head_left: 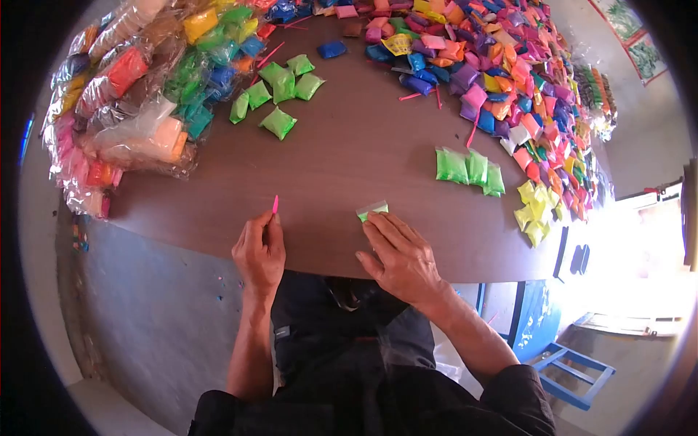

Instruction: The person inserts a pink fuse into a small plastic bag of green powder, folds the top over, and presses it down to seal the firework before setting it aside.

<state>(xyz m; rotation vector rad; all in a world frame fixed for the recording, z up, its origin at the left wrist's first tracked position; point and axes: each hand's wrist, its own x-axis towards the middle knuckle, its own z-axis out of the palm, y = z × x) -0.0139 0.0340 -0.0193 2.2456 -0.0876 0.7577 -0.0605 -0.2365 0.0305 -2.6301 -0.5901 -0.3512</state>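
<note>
A small pink stick (275, 204) stands up out of my left hand (262, 248), pinched between thumb and fingers just above the table's near edge. My right hand (399, 256) lies palm down with fingers stretched out over a small green packet (373, 210). Only the clear top strip and part of the green filling show past the fingertips. Several green packets (277, 123) lie loose at the upper left of the table. To the right, a few more green packets (452, 166) sit side by side in an overlapping row.
A big heap of multicoloured packets (502, 73) covers the table's right and back. Bulky clear bags of coloured packets (131, 109) fill the left side. Yellow packets (536, 211) lie near the right edge. Below stands a blue stool (574, 374).
</note>
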